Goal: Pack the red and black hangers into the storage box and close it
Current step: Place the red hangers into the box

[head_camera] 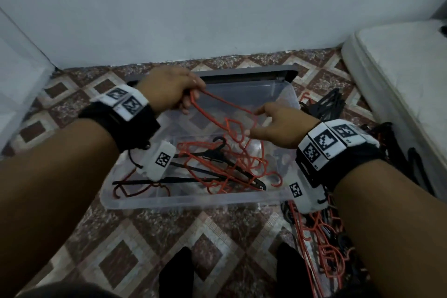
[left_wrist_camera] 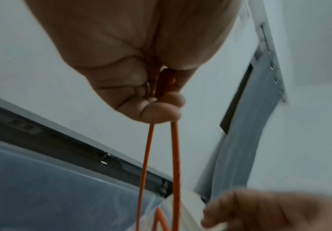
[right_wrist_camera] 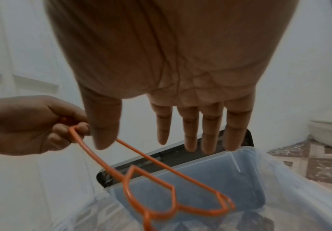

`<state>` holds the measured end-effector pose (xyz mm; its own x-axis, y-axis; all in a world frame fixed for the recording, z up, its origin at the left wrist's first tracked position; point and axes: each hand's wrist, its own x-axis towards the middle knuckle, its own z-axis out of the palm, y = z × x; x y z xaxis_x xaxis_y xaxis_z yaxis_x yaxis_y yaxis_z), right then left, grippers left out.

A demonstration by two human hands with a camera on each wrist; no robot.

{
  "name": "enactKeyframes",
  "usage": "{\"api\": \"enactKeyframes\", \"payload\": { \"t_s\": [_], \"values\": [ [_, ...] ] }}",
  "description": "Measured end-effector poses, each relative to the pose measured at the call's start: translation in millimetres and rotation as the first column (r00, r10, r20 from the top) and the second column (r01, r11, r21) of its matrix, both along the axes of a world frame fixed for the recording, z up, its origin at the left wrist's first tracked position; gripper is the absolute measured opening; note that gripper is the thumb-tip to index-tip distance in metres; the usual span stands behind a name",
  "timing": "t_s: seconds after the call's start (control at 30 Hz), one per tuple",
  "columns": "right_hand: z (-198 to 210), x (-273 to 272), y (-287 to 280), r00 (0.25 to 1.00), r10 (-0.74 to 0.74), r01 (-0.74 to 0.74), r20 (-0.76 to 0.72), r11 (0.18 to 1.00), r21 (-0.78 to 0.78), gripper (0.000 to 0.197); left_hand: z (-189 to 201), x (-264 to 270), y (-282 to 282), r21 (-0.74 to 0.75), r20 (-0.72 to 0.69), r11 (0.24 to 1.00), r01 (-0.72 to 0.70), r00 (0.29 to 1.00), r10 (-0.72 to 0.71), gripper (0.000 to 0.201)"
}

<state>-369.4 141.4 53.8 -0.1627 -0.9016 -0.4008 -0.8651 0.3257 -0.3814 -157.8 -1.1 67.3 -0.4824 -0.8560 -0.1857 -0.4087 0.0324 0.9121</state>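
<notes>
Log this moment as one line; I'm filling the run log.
left hand grips red hanger over storage box | right hand open | hangers inside | lid off

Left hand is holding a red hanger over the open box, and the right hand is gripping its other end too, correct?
Not quite. The left hand does hold the red hanger over the open box, but the right hand grips nothing: the right wrist view shows its fingers straight and spread, clear of the hanger.

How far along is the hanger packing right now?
Partly done: several red and black hangers already lie in the storage box. In hand: the left hand grips a red hanger above it; the right hand is open. Left: the floor pile, then the lid.
</notes>
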Motion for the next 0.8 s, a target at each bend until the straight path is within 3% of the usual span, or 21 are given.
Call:
{"api": "enactKeyframes", "payload": {
  "t_s": [0.07, 0.13, 0.23, 0.37, 0.43, 0.6, 0.67, 0.73, 0.8],
  "values": [
    [0, 5, 2, 0.997, 0.062, -0.061, 0.05, 0.998, -0.021, 0.069, 6, 20, -5, 0.114, -0.154, 0.986, -0.126, 0.978, 0.143, 0.024],
    [1, 11, 3, 0.989, 0.107, -0.1, 0.1, 0.992, -0.071, 0.052, 3, 35, -9, 0.244, -0.224, 0.949, -0.198, 0.941, 0.254, 0.024],
    [4, 17, 1, 0.977, 0.18, -0.163, 0.116, 0.976, -0.142, 0.038, -13, 48, -11, 0.42, -0.227, 0.859, -0.293, 0.882, 0.412, 0.027],
    [2, 20, -5, 0.973, 0.23, -0.229, -0.025, 0.943, -0.24, 0.024, -34, 61, -16, 0.606, -0.19, 0.725, -0.327, 0.826, 0.531, 0.023],
    [2, 19, -7, 0.979, 0.194, -0.205, -0.064, 0.926, -0.317, 0.02, -43, 65, -20, 0.656, -0.183, 0.686, -0.316, 0.814, 0.551, 0.022],
    [4, 24, -12, 0.97, 0.204, -0.239, -0.135, 0.909, -0.343, 0.036, -69, 74, -24, 0.638, -0.107, 0.662, -0.393, 0.806, 0.582, 0.031],
    [3, 25, -15, 0.974, 0.171, -0.215, -0.149, 0.905, -0.367, 0.038, -83, 83, -29, 0.578, 0.025, 0.651, -0.492, 0.808, 0.588, 0.043],
    [0, 23, -16, 0.983, 0.122, -0.166, -0.137, 0.911, -0.377, 0.04, -101, 97, -35, 0.28, 0.365, 0.79, -0.546, 0.822, 0.438, 0.045],
    [-3, 20, -16, 0.988, 0.103, -0.14, -0.118, 0.919, -0.367, 0.039, -116, 113, -40, -0.006, 0.728, 0.942, -0.335, 0.645, 0.234, 0.053]
  ]
}}
